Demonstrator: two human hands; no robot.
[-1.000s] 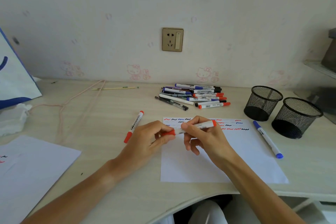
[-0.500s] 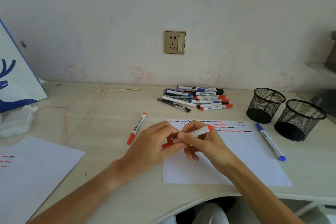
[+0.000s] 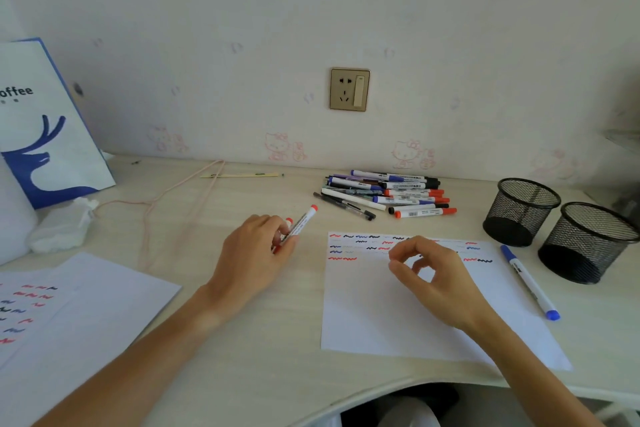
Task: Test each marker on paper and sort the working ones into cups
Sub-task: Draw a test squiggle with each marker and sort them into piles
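Our left hand gripped the light, stiff, slick red marker mid-barrel; right hand loosely curled, holding nothing.

- Red-capped marker: white barrel, tilted, gripped off the desk left of the paper.
- Test paper: white sheet, flat, red, blue and black squiggles along its top.
- Marker pile: behind the paper.
- Blue marker: flat, at the paper's right edge.
- Two black mesh cups: upright, side by side, far right.

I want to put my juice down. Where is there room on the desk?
Bare desk lies between the pink cord and the left hand, and along the front edge between both paper sheets. It is crowded at the marker pile, and by the mesh cups with the blue marker.
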